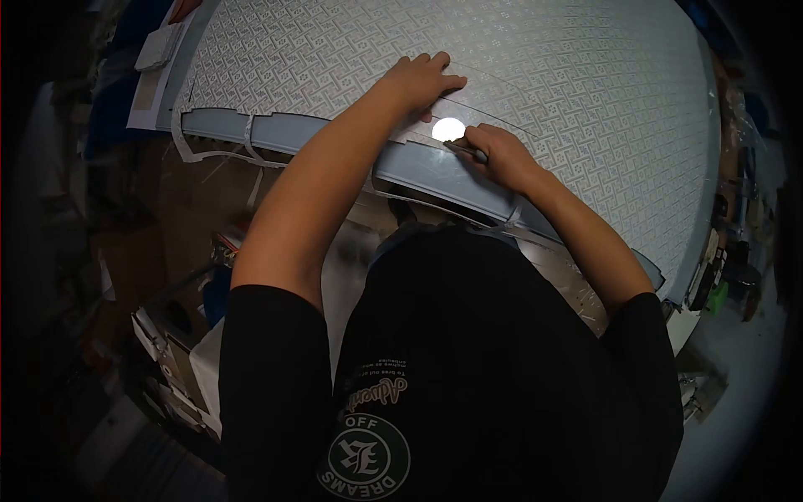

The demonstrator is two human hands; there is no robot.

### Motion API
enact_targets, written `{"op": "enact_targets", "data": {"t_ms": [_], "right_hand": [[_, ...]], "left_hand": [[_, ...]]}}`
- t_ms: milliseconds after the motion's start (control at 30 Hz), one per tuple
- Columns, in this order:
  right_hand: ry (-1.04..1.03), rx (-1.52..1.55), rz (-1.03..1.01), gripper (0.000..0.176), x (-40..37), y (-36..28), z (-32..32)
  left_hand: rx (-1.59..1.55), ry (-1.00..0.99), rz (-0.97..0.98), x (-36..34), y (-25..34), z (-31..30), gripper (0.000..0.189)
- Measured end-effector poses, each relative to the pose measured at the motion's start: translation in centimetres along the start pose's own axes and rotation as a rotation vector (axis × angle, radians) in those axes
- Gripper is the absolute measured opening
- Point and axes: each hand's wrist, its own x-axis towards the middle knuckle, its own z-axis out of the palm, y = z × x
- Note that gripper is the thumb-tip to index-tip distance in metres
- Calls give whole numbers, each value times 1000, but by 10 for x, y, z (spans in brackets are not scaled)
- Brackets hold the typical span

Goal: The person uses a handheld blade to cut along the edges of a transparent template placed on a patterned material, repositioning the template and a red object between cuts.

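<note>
My left hand (421, 84) presses down with its fingers apart on a clear flat plate (489, 111), whose thin edges show over the sheet. Held in my right hand (502, 157) is a slim, dark-handled knife (470, 151), its tip at the near edge of the plate; the blade itself is too small to make out. Under both hands lies a pale sheet with a grey geometric pattern (309, 58). A bright white round spot (448, 130), perhaps a light's reflection, shows between the hands.
The sheet lies on a grey-blue table (456, 180), whose near edge is exposed. Narrow cut strips (188, 151) hang off the left front. A small white stack (159, 46) sits at the far left. Tools and a green item (717, 297) line the right side.
</note>
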Motion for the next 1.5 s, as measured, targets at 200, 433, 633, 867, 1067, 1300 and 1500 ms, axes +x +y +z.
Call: {"op": "enact_targets", "data": {"t_ms": [200, 433, 633, 867, 1067, 1300, 1500], "right_hand": [[75, 35, -40, 17, 49, -10, 38], [105, 87, 7, 18, 66, -22, 54], [135, 109, 19, 18, 63, -20, 54], [138, 131, 27, 16, 61, -23, 52], [254, 110, 11, 15, 55, -28, 65], [411, 11, 229, 23, 45, -57, 92], [637, -36, 464, 21, 53, -98, 118]], "left_hand": [[-27, -31, 3, 5, -6, 0, 67], [-19, -67, 51, 9, -13, 0, 74], [-18, -67, 76, 10, -17, 3, 81], [-3, -42, 108, 6, -15, -1, 86], [13, -148, 129, 8, -12, -16, 96], [-13, -244, 217, 17, -16, -28, 108], [41, -385, 340, 27, -21, -39, 108]]}}
